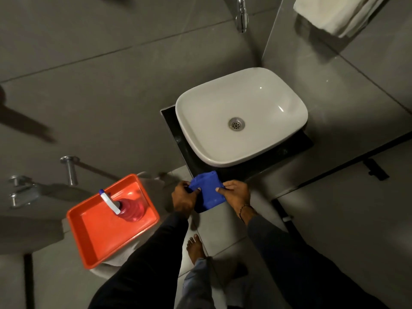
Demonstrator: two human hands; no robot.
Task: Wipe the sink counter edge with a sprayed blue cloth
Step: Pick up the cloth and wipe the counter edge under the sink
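A blue cloth [208, 191] is held folded between both my hands, just in front of the near corner of the black sink counter [174, 128]. My left hand [184, 198] pinches its left side and my right hand [236, 194] pinches its right side. A white basin [240, 114] sits on the counter, with the drain in its middle. A spray bottle [124, 207] with red liquid and a white nozzle stands in an orange tray [95, 237] to my left.
The orange tray rests on a white toilet lid below left. A chrome tap [242, 14] juts from the wall above the basin. A white towel [334, 12] hangs top right. Chrome wall fittings [70, 168] stick out at left. My bare foot [195, 247] stands on the tiled floor.
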